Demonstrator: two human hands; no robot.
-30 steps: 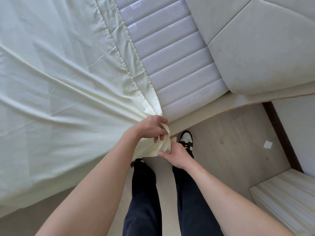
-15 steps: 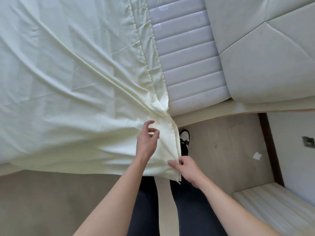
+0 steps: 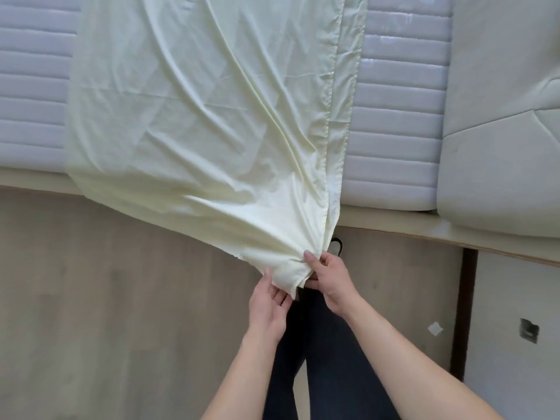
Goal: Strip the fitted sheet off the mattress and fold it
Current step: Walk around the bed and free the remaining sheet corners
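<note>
- The fitted sheet (image 3: pixel 212 116) lies as a long band from the top centre of the frame down to lower centre, draped over the mattress (image 3: pixel 397 116) and off its near edge toward the floor (image 3: pixel 106 298).
- Its long axis runs top to bottom, narrowing to a bunched corner that meets your hands just below centre.
- Your right hand (image 3: pixel 331 278) pinches that corner, thumb on top and fingers curled beneath.
- Your left hand (image 3: pixel 268 304) sits just beside it to the lower left, fingers nearly straight and palm up under the hanging edge; you cannot tell whether it grips.
- Judgement: the bulk lies up-frame from both hands, so pulling down-frame should draw it clear.
</note>
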